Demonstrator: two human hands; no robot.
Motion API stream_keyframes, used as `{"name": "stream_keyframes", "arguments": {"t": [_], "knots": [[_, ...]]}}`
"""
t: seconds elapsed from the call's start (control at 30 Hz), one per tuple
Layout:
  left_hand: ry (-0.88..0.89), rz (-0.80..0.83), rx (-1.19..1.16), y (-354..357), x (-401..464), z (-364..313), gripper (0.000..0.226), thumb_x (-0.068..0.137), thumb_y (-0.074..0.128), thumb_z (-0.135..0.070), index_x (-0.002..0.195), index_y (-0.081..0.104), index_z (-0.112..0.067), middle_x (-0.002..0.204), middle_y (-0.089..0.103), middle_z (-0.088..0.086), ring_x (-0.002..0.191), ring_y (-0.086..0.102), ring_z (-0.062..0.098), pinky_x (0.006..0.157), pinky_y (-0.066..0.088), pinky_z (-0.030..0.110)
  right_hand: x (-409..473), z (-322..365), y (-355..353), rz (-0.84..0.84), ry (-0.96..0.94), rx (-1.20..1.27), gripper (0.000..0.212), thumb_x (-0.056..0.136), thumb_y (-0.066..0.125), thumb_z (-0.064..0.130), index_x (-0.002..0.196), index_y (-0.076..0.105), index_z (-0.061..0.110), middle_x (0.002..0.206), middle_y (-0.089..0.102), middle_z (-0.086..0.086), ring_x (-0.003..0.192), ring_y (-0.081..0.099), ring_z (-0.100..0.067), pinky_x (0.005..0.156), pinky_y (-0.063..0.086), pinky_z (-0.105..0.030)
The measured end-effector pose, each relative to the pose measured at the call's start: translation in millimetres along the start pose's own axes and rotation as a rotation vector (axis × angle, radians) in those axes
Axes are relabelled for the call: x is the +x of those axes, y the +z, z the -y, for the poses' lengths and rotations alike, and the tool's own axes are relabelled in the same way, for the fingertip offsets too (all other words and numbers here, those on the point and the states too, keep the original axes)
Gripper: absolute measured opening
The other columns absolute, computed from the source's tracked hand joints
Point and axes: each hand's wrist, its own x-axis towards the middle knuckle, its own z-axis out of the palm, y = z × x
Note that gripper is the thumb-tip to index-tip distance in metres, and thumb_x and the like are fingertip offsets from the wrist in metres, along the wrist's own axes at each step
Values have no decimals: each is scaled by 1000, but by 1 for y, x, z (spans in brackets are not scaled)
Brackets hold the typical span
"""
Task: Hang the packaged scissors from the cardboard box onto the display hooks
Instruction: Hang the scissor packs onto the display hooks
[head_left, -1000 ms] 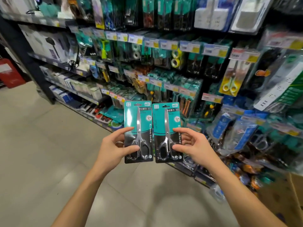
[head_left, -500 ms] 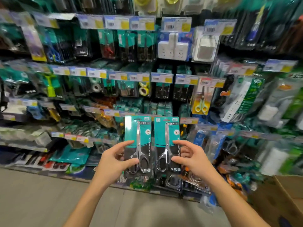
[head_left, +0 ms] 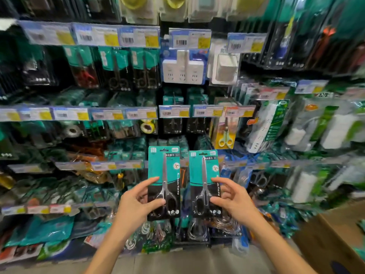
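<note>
Two teal-and-black card packages of steel scissors stand upright side by side at the centre of the frame, the left scissors package (head_left: 164, 182) slightly higher than the right scissors package (head_left: 204, 183). The left hand (head_left: 136, 206) pinches its pack by the lower left edge, thumb in front; the right hand (head_left: 234, 200) pinches the other by its lower right edge. Both forearms reach up from the bottom. The brown cardboard box (head_left: 333, 240) sits at lower right, below blurred display hooks (head_left: 173, 113) with price tags.
</note>
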Motion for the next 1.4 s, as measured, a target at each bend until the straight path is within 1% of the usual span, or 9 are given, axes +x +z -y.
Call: {"name": "stream_keyframes", "arguments": {"t": [0.13,0.33,0.43,0.5,0.67,1.1,1.2,1.3,1.4], "knots": [[13,-7,48,6,50,4,61,67,87,-26,118,63,-49,124,66,-8,122,58,16,103,47,38,43,-5,-8,-7,-13,-1,46,80,75,0,116,63,26,65,44,13,52,36,-4,60,37,-16],[-36,-23,93,25,108,7,61,65,87,-29,115,63,-54,121,68,-4,121,57,24,99,48,39,114,-20,-29,3,-59,-91,49,81,77,12,122,61,33,105,60,7,67,56,6,74,48,-12],[-51,-53,76,29,123,16,62,63,87,-35,116,62,-54,122,67,-8,119,59,24,100,49,44,138,-22,-38,2,-142,-122,48,81,77,13,121,62,33,70,53,21,60,51,5,75,45,-14],[-53,-98,75,32,129,21,58,66,87,-28,112,63,-55,122,62,-18,119,54,16,98,47,33,151,-27,-44,-1,-167,-106,48,81,77,13,120,62,36,61,46,19,57,43,-1,65,41,-17],[-47,-101,73,39,138,18,56,67,86,-27,108,64,-58,122,58,-27,120,50,9,99,43,31,169,-27,-44,7,-236,-92,53,79,78,13,116,63,49,66,37,14,60,34,-7,58,37,-22],[-17,-78,4,40,159,5,58,61,84,-32,107,63,-60,121,54,-34,115,48,6,108,39,41,178,-3,-52,-41,-228,-7,52,80,77,8,121,63,37,72,41,6,61,36,-8,60,39,-19],[-18,-95,-32,42,160,4,59,62,86,-25,107,65,-57,117,55,-37,112,50,4,104,42,33,179,-6,-50,-49,-235,-3,54,78,78,9,124,63,33,66,42,11,59,36,-8,60,40,-20],[-8,-92,-45,44,157,2,59,61,87,-19,102,68,-57,103,61,-45,103,51,-14,86,41,8,181,-9,-47,-53,-209,36,55,77,78,7,126,62,27,61,40,9,57,35,-8,58,38,-20],[-7,-90,-61,45,156,0,58,63,86,-10,101,71,-51,97,66,-40,96,57,-20,74,42,-1,180,-8,-46,-39,-197,71,55,77,78,5,124,62,27,60,41,12,58,36,-8,59,39,-20]]}}
